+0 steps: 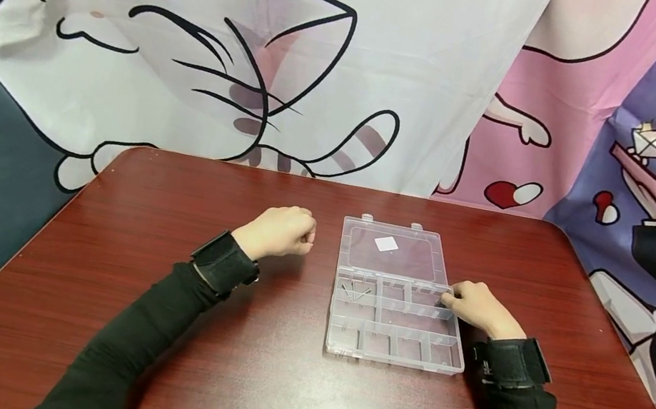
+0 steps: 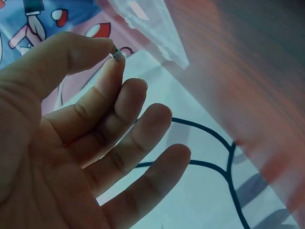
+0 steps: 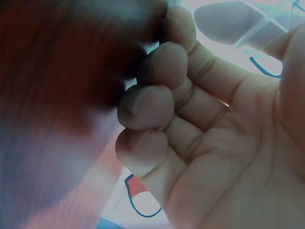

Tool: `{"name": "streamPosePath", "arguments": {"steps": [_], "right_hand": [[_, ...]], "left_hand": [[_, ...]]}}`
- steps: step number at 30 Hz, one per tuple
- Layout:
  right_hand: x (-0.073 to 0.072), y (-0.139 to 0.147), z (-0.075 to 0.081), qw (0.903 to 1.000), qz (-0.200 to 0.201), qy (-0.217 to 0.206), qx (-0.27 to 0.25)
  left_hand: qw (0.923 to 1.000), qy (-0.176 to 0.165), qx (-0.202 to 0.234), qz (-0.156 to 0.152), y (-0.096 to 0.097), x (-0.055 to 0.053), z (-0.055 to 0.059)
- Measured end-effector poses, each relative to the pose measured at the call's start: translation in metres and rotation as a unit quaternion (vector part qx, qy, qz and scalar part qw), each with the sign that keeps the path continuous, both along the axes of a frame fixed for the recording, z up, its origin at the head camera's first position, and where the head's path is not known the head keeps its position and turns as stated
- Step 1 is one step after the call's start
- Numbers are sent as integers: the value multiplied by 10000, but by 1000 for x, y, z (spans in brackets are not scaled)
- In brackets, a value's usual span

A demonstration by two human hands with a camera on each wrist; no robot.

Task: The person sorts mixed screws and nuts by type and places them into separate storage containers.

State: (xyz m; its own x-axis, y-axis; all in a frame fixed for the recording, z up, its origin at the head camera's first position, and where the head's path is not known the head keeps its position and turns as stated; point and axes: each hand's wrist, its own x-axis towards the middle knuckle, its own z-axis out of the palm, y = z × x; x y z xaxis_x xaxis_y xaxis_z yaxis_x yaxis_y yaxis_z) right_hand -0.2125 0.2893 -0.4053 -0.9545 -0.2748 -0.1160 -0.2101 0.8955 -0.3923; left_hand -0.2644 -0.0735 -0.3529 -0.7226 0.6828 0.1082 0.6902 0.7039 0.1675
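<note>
Quietly, a person's two hands work at a wood-grained surface [image 1: 246,379], where a clear plastic compartment box [image 1: 375,327] lies right of centre, nearer the right hand [image 1: 483,308] than the left hand [image 1: 279,231]. The box stands open, its lid [image 1: 400,260] folded back toward the far side and bearing a small white label [image 1: 386,244]. A few slender metal pieces [image 1: 355,294] lie in a compartment toward the box's far left.

At left, the left hand is raised above the surface, well apart from the box. Its grip is closed at the tips of thumb and forefinger, pinching a small shiny piece [image 2: 116,56], mostly hidden by the fingertips; the other three fingers are only gently bent, as the left wrist view shows.

At right, the right hand's grip is closed on the right side wall of the box, thumb on the inner side and curled fingers on the outer.

Dark sleeves [image 1: 131,331] and black wrist bands [image 1: 223,263] cover both forearms and wrists. Along the far side hangs a printed cloth [image 1: 438,93], with a large outlined cat [image 1: 147,80] at left and pink and purple panels at right.
</note>
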Motion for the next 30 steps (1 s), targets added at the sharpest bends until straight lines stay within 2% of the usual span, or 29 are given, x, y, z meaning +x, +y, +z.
{"name": "streamPosePath", "arguments": {"steps": [9, 22, 30], "right_hand": [[0, 0, 1, 10000, -1, 23, 4], [0, 1, -3, 10000, -10, 41, -7], [-1, 1, -4, 9999, -38, 105, -7]], "left_hand": [[9998, 56, -32, -207, 20, 3, 5], [9981, 376, -294, -392, 47, 6, 1], [9974, 231, -460, -500, 62, 10, 2]]}}
